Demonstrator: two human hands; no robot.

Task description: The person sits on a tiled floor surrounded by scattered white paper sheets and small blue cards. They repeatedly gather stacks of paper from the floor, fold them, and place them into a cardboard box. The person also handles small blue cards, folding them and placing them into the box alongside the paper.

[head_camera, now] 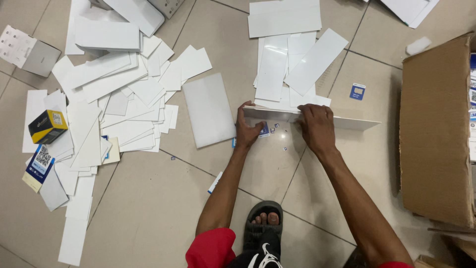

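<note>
Head view: left hand (249, 130) and right hand (317, 126), fingers pressed on white strip (354, 122), grip unclear.

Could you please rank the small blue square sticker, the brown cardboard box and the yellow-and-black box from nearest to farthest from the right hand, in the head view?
From the right hand:
1. Small blue square sticker, up-right on the floor.
2. Brown cardboard box, far right.
3. Yellow-and-black box, far left, among white cards.

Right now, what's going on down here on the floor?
A person crouches over a tiled floor, both hands on a long white folded card strip. The left hand presses its left end, the right hand its middle. Loose white cards lie scattered to the left, a cardboard box at right.
</note>
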